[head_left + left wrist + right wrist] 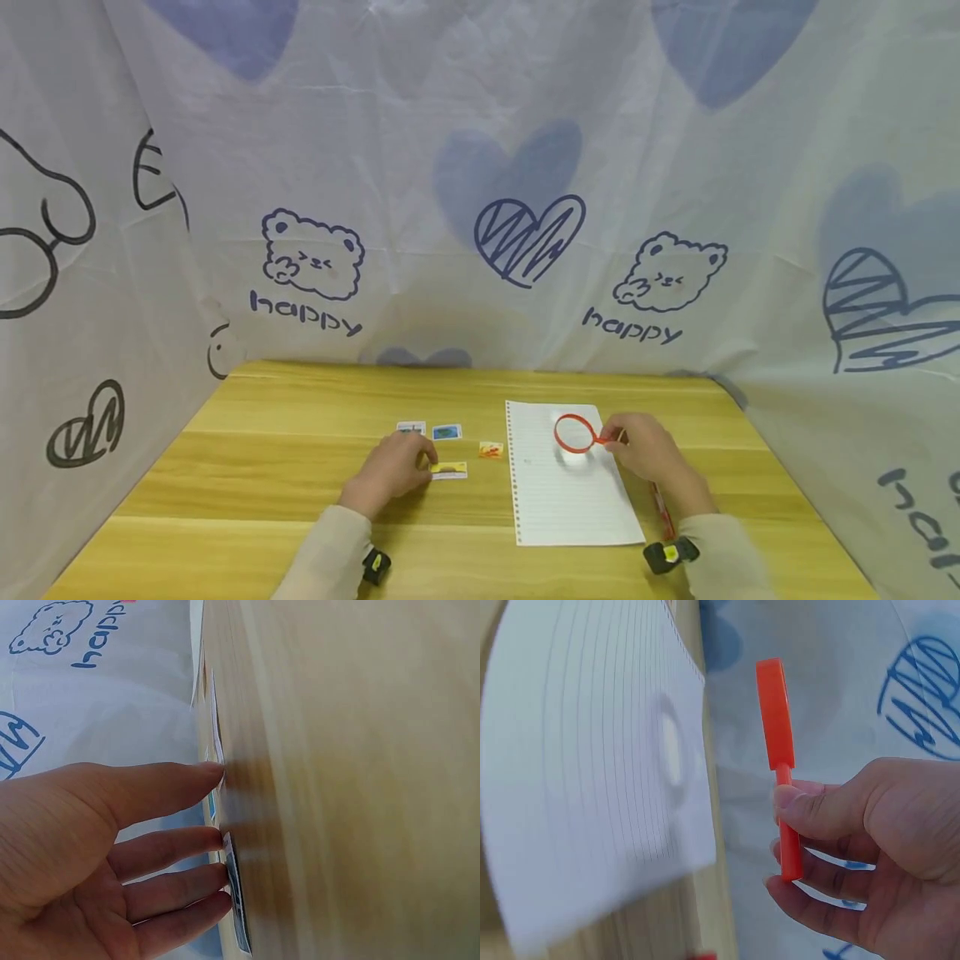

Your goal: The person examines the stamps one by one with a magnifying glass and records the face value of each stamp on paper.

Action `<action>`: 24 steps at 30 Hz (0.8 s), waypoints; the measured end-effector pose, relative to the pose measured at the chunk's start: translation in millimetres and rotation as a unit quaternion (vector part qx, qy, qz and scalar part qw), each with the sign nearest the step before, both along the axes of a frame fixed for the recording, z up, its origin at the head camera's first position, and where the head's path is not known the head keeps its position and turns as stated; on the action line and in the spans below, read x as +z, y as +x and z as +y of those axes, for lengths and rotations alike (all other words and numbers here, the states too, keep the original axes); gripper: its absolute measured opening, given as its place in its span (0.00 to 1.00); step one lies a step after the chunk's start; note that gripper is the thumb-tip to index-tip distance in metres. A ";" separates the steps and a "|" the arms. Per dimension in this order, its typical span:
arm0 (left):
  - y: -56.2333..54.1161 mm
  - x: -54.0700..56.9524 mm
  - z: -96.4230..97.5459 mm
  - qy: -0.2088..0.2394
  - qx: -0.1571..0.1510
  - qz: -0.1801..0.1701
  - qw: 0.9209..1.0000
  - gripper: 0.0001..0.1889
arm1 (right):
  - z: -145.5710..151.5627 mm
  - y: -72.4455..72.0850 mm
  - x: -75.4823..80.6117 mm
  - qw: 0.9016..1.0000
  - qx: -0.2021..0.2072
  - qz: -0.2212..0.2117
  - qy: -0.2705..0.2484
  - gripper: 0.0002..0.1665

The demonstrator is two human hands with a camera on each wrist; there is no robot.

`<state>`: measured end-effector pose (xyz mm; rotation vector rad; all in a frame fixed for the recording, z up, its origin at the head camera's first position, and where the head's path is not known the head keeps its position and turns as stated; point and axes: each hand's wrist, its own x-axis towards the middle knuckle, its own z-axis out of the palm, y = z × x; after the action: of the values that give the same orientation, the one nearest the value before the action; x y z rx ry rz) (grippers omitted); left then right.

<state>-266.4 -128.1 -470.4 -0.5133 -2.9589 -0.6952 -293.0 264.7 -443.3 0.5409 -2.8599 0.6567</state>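
In my right hand [647, 446] is a red magnifying glass [574, 434], its handle pinched between thumb and fingers. In the right wrist view the magnifying glass [776, 712] stands off the lined paper and casts a ring-shaped shadow on it. My left hand [392, 472] is low over the table, fingers fairly straight. Beside its thumb lies a yellow stamp-like card [450, 470]. In the left wrist view its fingertips touch or nearly touch a dark card [237, 896]. Around it lie a blue card [447, 432], an orange card [491, 450] and a partly covered pale card [411, 427].
A sheet of lined paper [570, 508] with punched holes lies right of the cards. A red pen-like object [663, 512] is partly hidden under the right forearm. The wooden table [300, 400] meets a printed white cloth [420, 275] behind and at the sides.
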 end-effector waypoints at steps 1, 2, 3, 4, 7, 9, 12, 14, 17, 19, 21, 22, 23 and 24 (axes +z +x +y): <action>0.0 -1.0 -0.2 0.000 0.000 0.000 1.000 0.08 | -5.3 -1.0 -0.5 1.000 0.005 0.000 0.001 0.06; -0.1 -1.5 -0.3 0.000 -0.001 0.001 1.000 0.08 | -10.3 -2.3 -1.1 1.000 0.009 -0.001 0.001 0.06; 0.0 -1.8 -0.4 0.000 -0.001 0.001 1.000 0.08 | -15.0 -3.5 -1.6 1.000 0.012 -0.002 0.000 0.06; -0.2 -2.2 -0.5 0.000 -0.002 0.002 1.000 0.08 | -19.8 -4.7 -2.5 1.000 0.013 -0.003 0.003 0.06; -0.7 -2.3 -0.9 0.001 -0.002 0.005 1.000 0.08 | -32.9 -7.4 -3.4 1.000 0.021 -0.005 0.011 0.06; -1.2 -1.9 -1.1 0.003 -0.001 0.005 1.000 0.08 | -41.3 -9.1 -4.6 1.000 0.022 -0.004 0.017 0.07; -1.9 -1.5 -1.3 0.003 -0.002 0.008 1.000 0.08 | -53.7 -11.0 -7.0 1.000 0.017 -0.011 0.020 0.08; -2.0 -1.1 -1.1 0.003 -0.002 0.009 1.000 0.08 | -62.1 -11.7 -8.6 1.000 0.014 -0.017 0.018 0.08; -0.9 -0.3 -0.7 0.003 -0.003 0.009 1.000 0.08 | -73.6 -12.0 -10.1 0.999 0.025 -0.021 0.015 0.08; -0.2 -0.2 -0.6 0.004 -0.002 0.007 1.000 0.08 | -80.3 -12.0 -11.2 0.999 0.036 -0.019 0.012 0.09; 0.5 0.1 -0.4 0.005 -0.002 0.006 1.000 0.08 | -86.2 -12.0 -12.3 0.999 0.047 -0.014 0.011 0.09; 0.7 0.4 -0.3 0.004 -0.002 0.008 1.000 0.08 | -88.8 -12.0 -12.9 0.999 0.051 -0.012 0.012 0.09; 0.5 0.1 -0.3 0.005 -0.002 0.008 1.000 0.08 | -91.5 -12.2 -13.7 0.998 0.052 -0.013 0.012 0.09; 0.3 0.1 -0.3 0.005 -0.002 0.008 1.000 0.08 | -93.9 -12.0 -14.1 0.998 0.055 -0.011 0.014 0.09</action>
<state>-266.0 -128.4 -470.2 -0.5219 -2.9392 -0.7042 -305.1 170.9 -457.5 0.7026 -2.8803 0.6454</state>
